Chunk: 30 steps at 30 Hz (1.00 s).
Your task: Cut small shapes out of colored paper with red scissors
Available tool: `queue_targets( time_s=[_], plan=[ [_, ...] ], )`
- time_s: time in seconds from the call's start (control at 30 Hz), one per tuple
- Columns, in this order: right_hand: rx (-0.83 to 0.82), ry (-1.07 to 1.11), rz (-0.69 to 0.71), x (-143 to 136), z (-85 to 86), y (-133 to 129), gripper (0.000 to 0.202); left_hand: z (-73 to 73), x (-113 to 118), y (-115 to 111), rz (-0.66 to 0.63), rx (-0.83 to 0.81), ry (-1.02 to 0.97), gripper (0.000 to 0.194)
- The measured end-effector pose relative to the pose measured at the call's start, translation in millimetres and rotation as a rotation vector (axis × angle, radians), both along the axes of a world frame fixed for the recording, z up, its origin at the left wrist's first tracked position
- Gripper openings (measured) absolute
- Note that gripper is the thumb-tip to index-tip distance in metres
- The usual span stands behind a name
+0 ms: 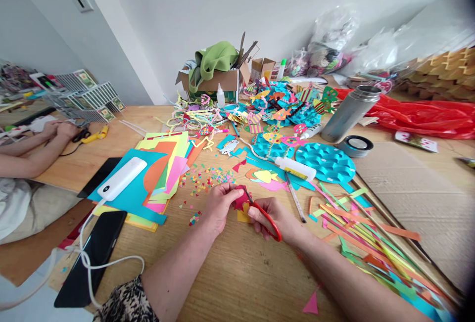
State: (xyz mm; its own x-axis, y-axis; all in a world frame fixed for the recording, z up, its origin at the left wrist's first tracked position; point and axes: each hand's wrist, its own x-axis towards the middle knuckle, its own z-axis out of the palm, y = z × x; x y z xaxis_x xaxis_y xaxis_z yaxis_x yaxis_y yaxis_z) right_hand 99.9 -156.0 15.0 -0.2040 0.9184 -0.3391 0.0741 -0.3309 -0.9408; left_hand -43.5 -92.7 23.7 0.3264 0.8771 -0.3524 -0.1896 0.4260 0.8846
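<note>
table (pixel 222 277): left hand (pixel 218 207) and right hand (pixel 272 210) near front middle, paper piece (pixel 242 202) between them, scissors (pixel 273 226) in right hand. left: paper stack (pixel 177 169), power bank (pixel 124 178) on top, phone (pixel 94 257) in front of it. scraps (pixel 213 177) behind left hand. behind right hand: pen (pixel 296 197), then glue bottle (pixel 296 168). right of bottle: paper disc (pixel 325 162); flask (pixel 349 115) behind disc, lid (pixel 356 146) just beside flask. right side: paper strips (pixel 365 223), cardboard sheet (pixel 419 188) beyond them. back: box (pixel 222 82) by wall (pixel 260 10), cloth (pixel 215 59) in box, paper fish (pixel 282 114) right of box. far left: co-worker's arms (pixel 27 151) on table.
</note>
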Motion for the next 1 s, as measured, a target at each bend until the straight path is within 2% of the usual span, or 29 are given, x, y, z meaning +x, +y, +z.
queue_targets(
  time_s=[0.57, 0.83, 1.0],
  plan=[
    [0.015, -0.002, 0.007, 1.0, -0.5, 0.1, 0.061, 0.9, -0.3, 0.0, -0.034, 0.006, -0.004, 0.021],
    [0.005, -0.003, 0.005, 0.0, -0.4, 0.6, 0.060, 0.3, 0.8, 1.1, 0.039, 0.006, 0.020, 0.020],
    [0.005, -0.005, 0.009, 0.1, 1.1, 0.4, 0.061, 0.9, 0.8, 0.9, 0.019, 0.011, 0.018, 0.019]
  ],
)
